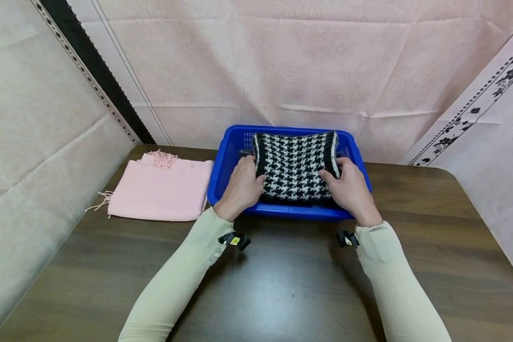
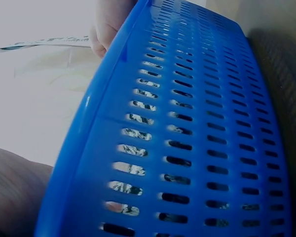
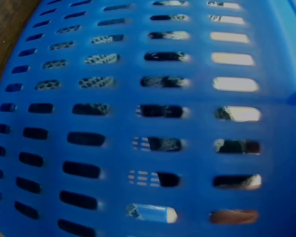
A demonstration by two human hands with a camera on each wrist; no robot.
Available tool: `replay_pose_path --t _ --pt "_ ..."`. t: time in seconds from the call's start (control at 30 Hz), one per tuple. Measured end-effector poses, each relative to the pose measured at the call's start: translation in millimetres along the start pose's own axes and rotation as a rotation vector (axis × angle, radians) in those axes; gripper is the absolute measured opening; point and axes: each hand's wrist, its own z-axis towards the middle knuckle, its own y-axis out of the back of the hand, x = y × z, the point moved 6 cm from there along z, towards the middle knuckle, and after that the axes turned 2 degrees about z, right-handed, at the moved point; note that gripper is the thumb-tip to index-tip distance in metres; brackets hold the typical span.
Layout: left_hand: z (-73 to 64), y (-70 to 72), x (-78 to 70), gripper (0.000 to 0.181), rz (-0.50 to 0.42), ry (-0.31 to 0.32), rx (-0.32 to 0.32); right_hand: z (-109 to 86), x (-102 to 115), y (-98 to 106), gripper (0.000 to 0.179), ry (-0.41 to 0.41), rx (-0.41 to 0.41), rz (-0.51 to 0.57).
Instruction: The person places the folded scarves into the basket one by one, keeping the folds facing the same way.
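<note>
A folded black-and-white houndstooth scarf (image 1: 297, 164) lies in the blue plastic basket (image 1: 282, 209), held at both sides. My left hand (image 1: 244, 186) grips its left edge, thumb on top and the other fingers mostly hidden beyond the edge. At the opposite edge my right hand (image 1: 349, 187) pinches the cloth, thumb over it. Through the slots of the basket wall (image 2: 197, 113) in the left wrist view, bits of the patterned cloth show. The right wrist view is filled by the slotted basket wall (image 3: 123, 123), with dark and patterned cloth behind it.
A folded pink scarf (image 1: 160, 190) with fringe lies on the brown wooden table (image 1: 273, 289), left of the basket and close against it. Pale patterned cloth (image 1: 308, 61) hangs behind the table. Both wrists carry small black devices (image 1: 235, 240).
</note>
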Motion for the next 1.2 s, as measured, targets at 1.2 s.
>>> replay_pose_path --t 1.2 --pt "0.6 -2.7 5.0 0.045 0.134 0.116 0.024 4.1 -8.4 -12.9 0.051 -0.104 0.180 -0.088"
